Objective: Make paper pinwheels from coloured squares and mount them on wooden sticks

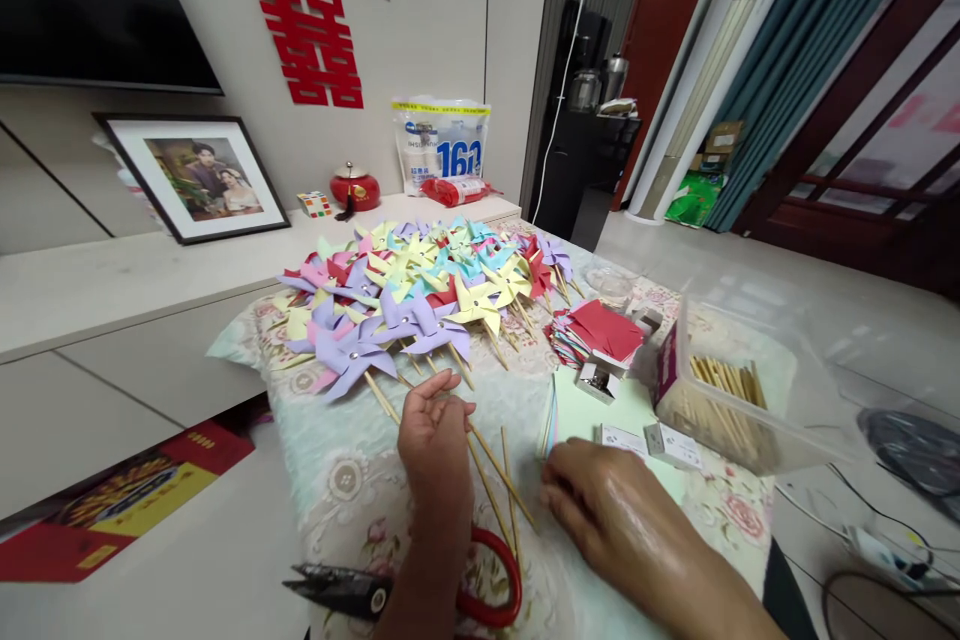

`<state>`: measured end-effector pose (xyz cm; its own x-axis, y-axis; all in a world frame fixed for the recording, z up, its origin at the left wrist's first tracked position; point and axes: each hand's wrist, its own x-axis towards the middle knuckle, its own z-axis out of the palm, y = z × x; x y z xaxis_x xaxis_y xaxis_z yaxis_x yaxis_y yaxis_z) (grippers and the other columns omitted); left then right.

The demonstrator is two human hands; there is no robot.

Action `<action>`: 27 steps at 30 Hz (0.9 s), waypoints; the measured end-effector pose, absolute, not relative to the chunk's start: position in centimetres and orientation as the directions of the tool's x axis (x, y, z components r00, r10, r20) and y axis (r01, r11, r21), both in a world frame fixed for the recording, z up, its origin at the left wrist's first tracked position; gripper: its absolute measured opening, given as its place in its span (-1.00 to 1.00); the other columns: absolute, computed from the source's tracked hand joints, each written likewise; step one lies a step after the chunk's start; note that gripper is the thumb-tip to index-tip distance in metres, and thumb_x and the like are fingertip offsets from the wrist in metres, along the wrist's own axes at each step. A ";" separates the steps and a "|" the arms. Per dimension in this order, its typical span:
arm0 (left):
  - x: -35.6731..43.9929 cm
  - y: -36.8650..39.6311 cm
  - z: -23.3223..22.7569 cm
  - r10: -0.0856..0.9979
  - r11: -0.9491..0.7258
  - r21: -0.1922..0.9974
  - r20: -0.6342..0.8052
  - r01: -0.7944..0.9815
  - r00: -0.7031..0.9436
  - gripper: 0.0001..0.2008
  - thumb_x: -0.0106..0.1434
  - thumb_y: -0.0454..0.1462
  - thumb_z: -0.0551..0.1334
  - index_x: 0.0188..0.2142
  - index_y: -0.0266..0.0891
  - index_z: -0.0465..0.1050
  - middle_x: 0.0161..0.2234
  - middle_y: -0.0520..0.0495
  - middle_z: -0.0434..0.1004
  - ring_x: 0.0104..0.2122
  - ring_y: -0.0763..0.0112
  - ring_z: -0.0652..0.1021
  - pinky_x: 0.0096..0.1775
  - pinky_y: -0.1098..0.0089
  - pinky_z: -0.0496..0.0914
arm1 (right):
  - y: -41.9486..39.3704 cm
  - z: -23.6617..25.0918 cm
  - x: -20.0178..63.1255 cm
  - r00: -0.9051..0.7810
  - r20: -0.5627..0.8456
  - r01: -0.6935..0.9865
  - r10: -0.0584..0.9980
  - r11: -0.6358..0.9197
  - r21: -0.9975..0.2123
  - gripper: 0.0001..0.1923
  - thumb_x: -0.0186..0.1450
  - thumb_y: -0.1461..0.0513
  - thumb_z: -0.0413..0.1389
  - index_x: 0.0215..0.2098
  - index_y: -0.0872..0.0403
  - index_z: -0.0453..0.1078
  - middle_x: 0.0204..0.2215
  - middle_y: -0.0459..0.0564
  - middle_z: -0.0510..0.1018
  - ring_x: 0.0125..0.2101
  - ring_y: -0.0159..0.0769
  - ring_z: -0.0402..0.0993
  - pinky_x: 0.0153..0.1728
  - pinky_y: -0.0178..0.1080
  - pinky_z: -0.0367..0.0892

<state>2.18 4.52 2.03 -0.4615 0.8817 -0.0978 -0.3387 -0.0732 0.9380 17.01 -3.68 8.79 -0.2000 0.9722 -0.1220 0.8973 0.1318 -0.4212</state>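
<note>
A heap of paper pinwheels [420, 290] in purple, yellow, blue, pink and red covers the far half of the floral cloth [330, 480]. My left hand [433, 440] rests on the cloth at the heap's near edge, fingers curled by the stick of a purple pinwheel [352, 355]. Several loose wooden sticks [499, 480] lie between my hands. My right hand [600, 505] lies flat, its fingertips at the edge of a stack of pale paper sheets [592, 415]. Whether either hand grips anything is unclear.
Red-handled scissors [480, 610] lie under my left wrist. A clear box of sticks [731, 400], a stack of red paper squares [600, 330], a small stapler [596, 380] and a glass [611, 285] stand to the right. A framed photo [195, 175] leans on the low cabinet.
</note>
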 end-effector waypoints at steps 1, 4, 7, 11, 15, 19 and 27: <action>2.2 4.5 2.1 0.890 -0.057 0.943 -0.100 -0.327 -0.445 -0.69 -0.02 -0.31 0.25 -0.22 -0.29 0.46 -0.25 -0.08 0.57 -0.52 0.53 0.48 -0.50 0.49 0.32 | -2.6 9.8 17.4 -0.209 -0.073 0.902 0.975 0.163 -0.399 -0.83 0.34 0.27 0.04 -0.41 0.07 0.39 -0.40 -0.02 0.58 -0.42 -0.30 0.47 -0.41 -0.32 0.12; 2.3 4.4 2.0 0.915 -0.018 0.950 -0.110 -0.310 -0.387 -0.70 -0.01 -0.30 0.25 -0.22 -0.29 0.47 -0.25 -0.09 0.58 -0.51 0.52 0.47 -0.50 0.48 0.31 | 1.4 12.4 19.3 -0.125 0.102 0.942 0.987 0.150 -0.299 -0.80 0.35 0.31 0.02 -0.41 0.09 0.42 -0.43 -0.01 0.57 -0.43 -0.31 0.45 -0.42 -0.32 0.09; 2.3 4.4 1.7 0.926 0.009 0.947 -0.130 -0.322 -0.354 -0.70 -0.02 -0.29 0.25 -0.24 -0.28 0.47 -0.27 -0.08 0.57 -0.52 0.51 0.47 -0.50 0.47 0.31 | 5.4 13.6 22.0 0.107 0.205 0.971 0.973 -0.058 -0.233 -0.76 0.34 0.33 -0.01 -0.32 0.08 0.50 -0.40 0.01 0.61 -0.39 -0.28 0.47 -0.42 -0.31 0.09; 2.4 4.5 1.6 0.932 0.048 0.944 -0.160 -0.328 -0.325 -0.71 -0.05 -0.28 0.26 -0.26 -0.28 0.47 -0.28 -0.08 0.57 -0.53 0.50 0.47 -0.51 0.45 0.31 | 8.9 12.4 25.1 0.315 0.188 0.945 0.930 -0.290 -0.151 -0.69 0.31 0.37 -0.05 -0.23 0.12 0.54 -0.25 0.14 0.65 -0.24 -0.16 0.53 -0.37 -0.26 0.13; 2.4 4.5 1.7 0.941 0.057 0.949 -0.155 -0.311 -0.300 -0.72 -0.04 -0.28 0.27 -0.26 -0.28 0.48 -0.28 -0.09 0.57 -0.53 0.50 0.47 -0.50 0.45 0.31 | 10.6 10.1 26.6 0.371 0.127 0.925 0.920 -0.356 -0.131 -0.69 0.31 0.30 0.02 -0.07 0.19 0.52 -0.12 0.27 0.62 -0.12 -0.04 0.54 -0.31 -0.24 0.20; 2.4 4.4 1.6 0.948 0.063 0.953 -0.150 -0.296 -0.282 -0.72 -0.01 -0.26 0.29 -0.26 -0.28 0.48 -0.27 -0.09 0.57 -0.53 0.50 0.47 -0.50 0.45 0.31 | 11.4 8.8 26.9 0.388 0.054 0.918 0.920 -0.380 -0.110 -0.65 0.31 0.21 0.08 -0.01 0.21 0.49 -0.07 0.33 0.60 -0.09 0.02 0.55 -0.25 -0.20 0.27; 2.6 4.2 1.4 0.963 0.098 0.953 -0.163 -0.286 -0.215 -0.75 0.00 -0.24 0.32 -0.29 -0.27 0.49 -0.31 -0.07 0.58 -0.55 0.50 0.47 -0.51 0.46 0.29 | 11.4 7.7 26.3 0.381 -0.023 0.920 0.924 -0.381 -0.093 -0.65 0.25 0.17 0.17 -0.06 0.20 0.49 -0.09 0.28 0.62 -0.08 0.00 0.56 -0.23 -0.19 0.34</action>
